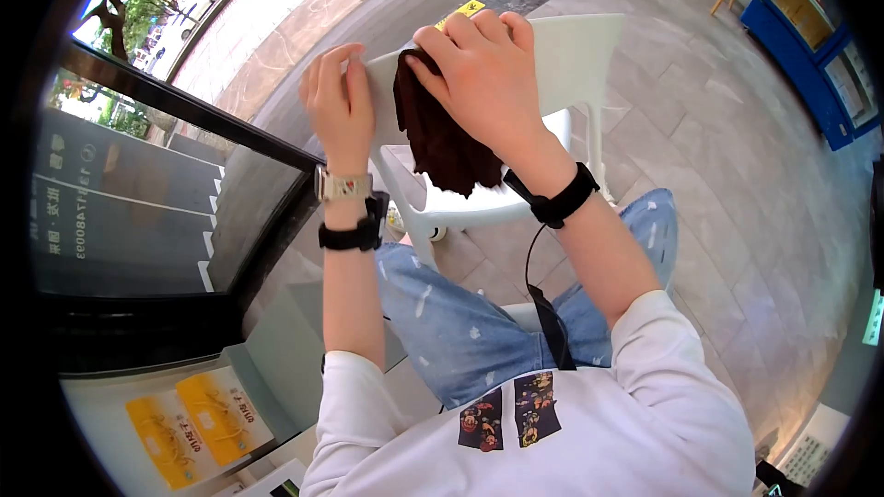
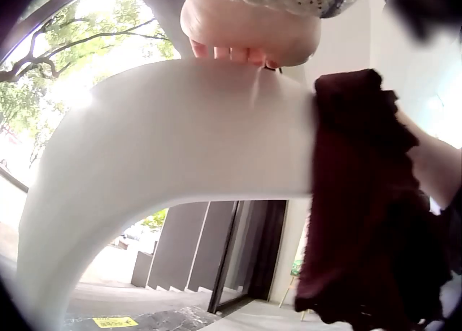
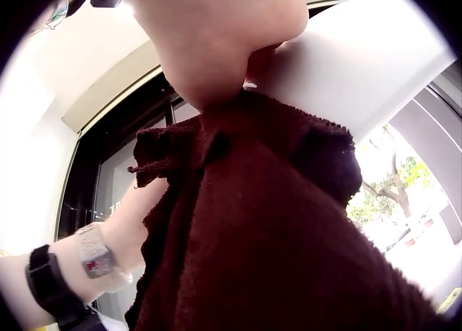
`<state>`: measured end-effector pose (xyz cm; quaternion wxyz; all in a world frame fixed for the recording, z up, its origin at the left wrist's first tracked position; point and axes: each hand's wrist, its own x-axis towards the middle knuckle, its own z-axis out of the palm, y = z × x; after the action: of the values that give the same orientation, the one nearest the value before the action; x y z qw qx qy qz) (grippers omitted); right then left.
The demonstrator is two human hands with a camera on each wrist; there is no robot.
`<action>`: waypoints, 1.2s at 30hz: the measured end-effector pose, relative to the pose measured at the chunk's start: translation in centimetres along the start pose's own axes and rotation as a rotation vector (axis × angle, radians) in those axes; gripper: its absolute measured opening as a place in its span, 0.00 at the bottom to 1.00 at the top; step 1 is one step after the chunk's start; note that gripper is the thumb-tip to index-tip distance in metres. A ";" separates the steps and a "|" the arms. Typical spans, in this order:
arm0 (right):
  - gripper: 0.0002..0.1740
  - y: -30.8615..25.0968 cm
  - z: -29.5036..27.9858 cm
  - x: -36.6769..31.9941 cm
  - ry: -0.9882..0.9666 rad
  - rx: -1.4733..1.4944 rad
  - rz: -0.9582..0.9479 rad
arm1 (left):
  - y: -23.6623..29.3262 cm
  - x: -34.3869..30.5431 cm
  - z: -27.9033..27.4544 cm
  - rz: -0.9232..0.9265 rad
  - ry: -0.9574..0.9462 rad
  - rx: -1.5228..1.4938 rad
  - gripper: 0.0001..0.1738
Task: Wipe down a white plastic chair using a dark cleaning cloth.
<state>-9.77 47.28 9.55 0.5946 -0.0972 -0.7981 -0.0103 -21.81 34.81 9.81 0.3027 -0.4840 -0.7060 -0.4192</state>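
A white plastic chair stands in front of me, its backrest toward me. My right hand grips a dark maroon cloth at the top edge of the backrest, thumb on the near side. The cloth hangs down in folds over the backrest; the right wrist view shows its fuzzy, towel-like surface. To the left, my left hand holds the top corner of the backrest. In the left wrist view its fingers reach over the edge, partly hidden behind it.
A glass wall with a dark frame runs along the left. Yellow-and-white packets lie on a surface at the lower left. At the right are grey floor tiles and a blue cabinet.
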 end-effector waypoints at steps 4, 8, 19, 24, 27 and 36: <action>0.11 -0.2 0.0 0.0 -0.003 0.003 0.019 | 4.6 -4.0 -0.8 0.019 0.190 0.013 0.22; 0.10 -0.2 -0.4 -0.1 -0.064 0.019 0.042 | 8.2 -8.3 2.3 0.111 -0.056 0.004 0.30; 0.17 0.2 -1.4 0.1 -0.079 0.187 0.046 | 4.2 -7.7 4.9 -0.165 0.034 0.101 0.39; 0.17 -0.1 -0.9 -0.2 -0.048 0.143 0.060 | -0.8 -6.7 4.5 -0.454 0.276 -0.184 0.33; 0.16 -0.3 -0.8 -0.4 -0.008 0.136 0.070 | -6.9 -7.3 4.3 -0.866 0.371 -1.025 0.25; 0.13 -0.4 -1.3 -0.2 0.016 0.122 0.064 | 0.4 -7.4 4.5 -0.573 0.364 -0.344 0.28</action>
<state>-8.55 46.70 9.75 0.6056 -0.0863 -0.7891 0.0567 -18.92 35.73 1.71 0.2077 -0.2284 -0.6667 -0.6784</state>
